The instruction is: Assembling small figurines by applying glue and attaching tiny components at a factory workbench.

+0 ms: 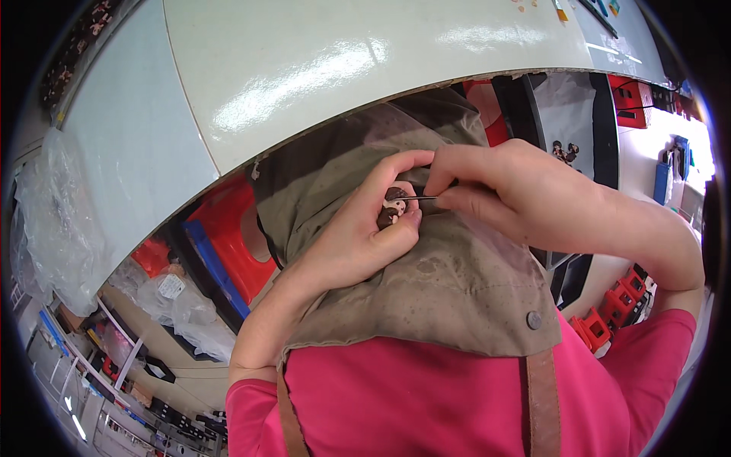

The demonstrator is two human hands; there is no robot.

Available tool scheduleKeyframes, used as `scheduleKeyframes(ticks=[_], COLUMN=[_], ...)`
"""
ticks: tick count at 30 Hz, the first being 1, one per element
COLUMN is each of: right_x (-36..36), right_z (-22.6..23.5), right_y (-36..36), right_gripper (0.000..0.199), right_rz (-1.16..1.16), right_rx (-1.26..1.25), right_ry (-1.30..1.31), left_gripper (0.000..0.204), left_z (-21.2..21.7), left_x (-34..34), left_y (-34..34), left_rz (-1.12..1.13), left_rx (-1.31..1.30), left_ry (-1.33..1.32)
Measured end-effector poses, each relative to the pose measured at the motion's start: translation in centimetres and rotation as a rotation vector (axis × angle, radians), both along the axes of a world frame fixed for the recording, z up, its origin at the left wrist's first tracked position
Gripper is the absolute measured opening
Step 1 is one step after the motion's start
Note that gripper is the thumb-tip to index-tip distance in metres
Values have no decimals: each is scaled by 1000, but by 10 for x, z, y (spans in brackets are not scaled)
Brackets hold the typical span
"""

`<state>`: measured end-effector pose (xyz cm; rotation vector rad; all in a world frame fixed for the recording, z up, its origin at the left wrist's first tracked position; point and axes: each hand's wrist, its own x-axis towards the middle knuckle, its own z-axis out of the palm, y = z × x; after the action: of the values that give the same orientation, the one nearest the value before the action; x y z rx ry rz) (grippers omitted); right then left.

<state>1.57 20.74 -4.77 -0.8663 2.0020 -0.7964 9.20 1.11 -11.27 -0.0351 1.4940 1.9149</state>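
Observation:
My left hand is closed around a small brown and cream figurine, held above my lap over a brown apron. Between the thumb and fingers of my right hand is a thin dark pointed tool. Its tip reaches the figurine's pale front part. My fingers cover part of the figurine, and most of the tool's grip end is hidden.
A glossy pale table curves across in front of me. Clear plastic bags lie at the left. On the right, a grey-lined bin holds several small brown figurines. Red stacked containers stand at lower right.

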Motion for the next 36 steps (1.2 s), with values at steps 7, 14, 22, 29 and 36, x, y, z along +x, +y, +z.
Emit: scheduleKeyframes(ticks=[7, 14, 22, 29, 36], right_x=[-9, -6, -1, 7, 8], right_z=[8, 10, 9, 2, 6], right_y=[-8, -11, -7, -4, -1], right_gripper=[17, 18, 20, 18, 17], right_rz=[-372, -563, -507, -396, -185], right_rx=[203, 225, 146, -80, -136], right_ry=[-712, -1003, -842, -451, 16], left_gripper=[53, 55, 55, 51, 47], left_z=[0, 2, 10, 10, 8], left_x=[-1, -2, -4, -4, 1], left_y=[-2, -6, -5, -22, -22], left_rz=[11, 32, 72, 92, 15], left_rx=[14, 26, 21, 299, 269], left_ry=[-31, -70, -64, -189, -153])
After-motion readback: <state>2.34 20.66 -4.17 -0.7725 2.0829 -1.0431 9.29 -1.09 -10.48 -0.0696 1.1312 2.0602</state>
